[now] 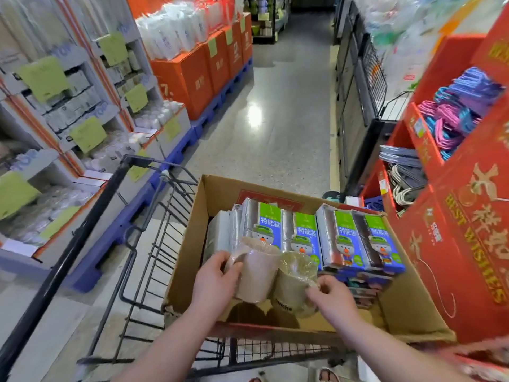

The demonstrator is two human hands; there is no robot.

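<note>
Now two mugs [256, 271] in both hands [213, 279]

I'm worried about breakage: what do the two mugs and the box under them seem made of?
Pink mug: matte, speckled, perhaps ceramic or fibre plastic, in glossy clear film. Green mug: same look, same crinkled film. Box: brown cardboard, dull, with raw folded flaps.

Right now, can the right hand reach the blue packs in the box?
Probably not freely: the right hand grips a green mug, though the blue packs stand uncovered just beyond it.
</note>
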